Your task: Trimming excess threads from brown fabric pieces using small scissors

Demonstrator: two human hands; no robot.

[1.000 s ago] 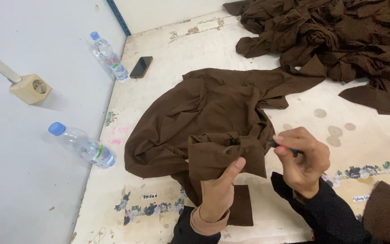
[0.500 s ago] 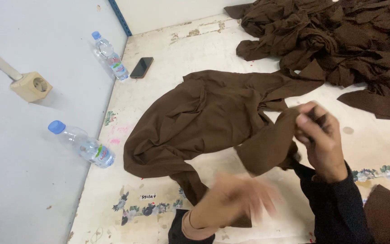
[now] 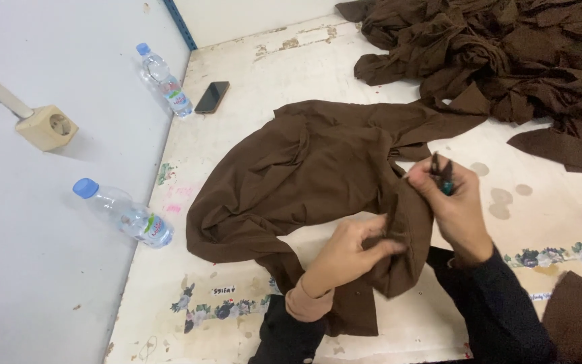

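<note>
A dark brown garment (image 3: 304, 168) lies spread and crumpled on the white worktable (image 3: 250, 81). My left hand (image 3: 348, 253) pinches a raised fold of this garment near its lower edge. My right hand (image 3: 453, 205) grips the top of the same fold and also holds a small dark tool (image 3: 441, 172) with a teal part between the fingers. The fold hangs between the two hands, just above the table. Both wrists wear dark sleeves.
A big heap of brown cloth pieces (image 3: 506, 54) fills the far right. A black phone (image 3: 211, 96) and a plastic bottle (image 3: 164, 79) lie at the far left; a second bottle (image 3: 122, 212) lies on the grey surface beside a beige socket (image 3: 47, 126). Another brown piece (image 3: 580, 313) sits at the lower right.
My right hand lifted the fold up and to the right. My left hand let go, swung low, and now pinches the fold again lower down.
</note>
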